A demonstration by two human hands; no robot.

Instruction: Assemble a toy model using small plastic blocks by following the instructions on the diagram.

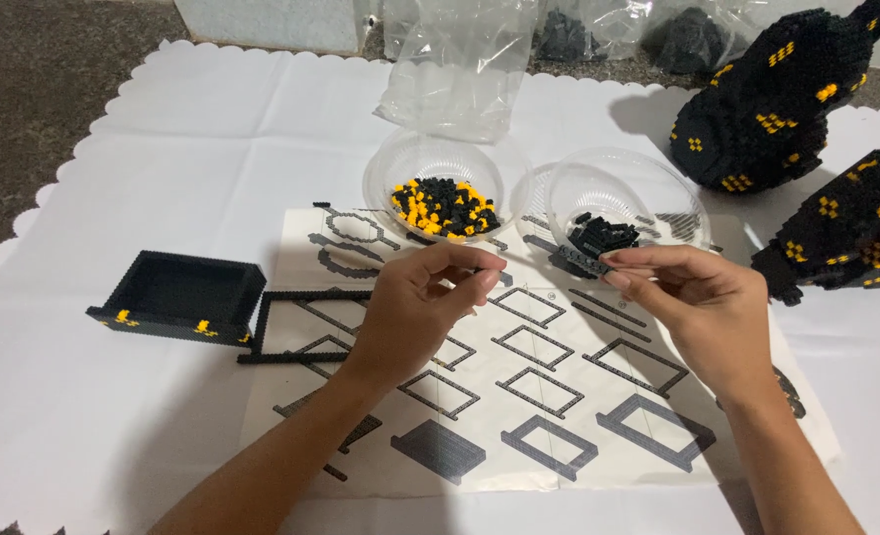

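While both hands are hovering above the printed instruction sheet [539,396], the left hand [415,307] is curling its fingers narrowly, thumb and fingertips pinching together near the top; whether a small piece is sitting between them cannot be told. The right hand [703,307] is pinching a thin dark brick strip [579,262] at its right end, the strip pointing left toward the other hand and lying just in front of the right-hand bowl. Two clear plastic bowls are standing just behind the hands: one bowl of black and yellow bricks [440,203] on the left, and one bowl of black bricks [623,208] to its right. An open black brick box [177,295] with yellow spots is resting on the white scalloped cloth [163,149] covering the worktop, well to the left of the hands, and a flat black brick frame [296,327] is lying just beside it on the sheet's left edge. Large black built sections with yellow spots [777,99] are standing at the far right. An empty clear plastic bag [455,64] is lying behind the bowls.
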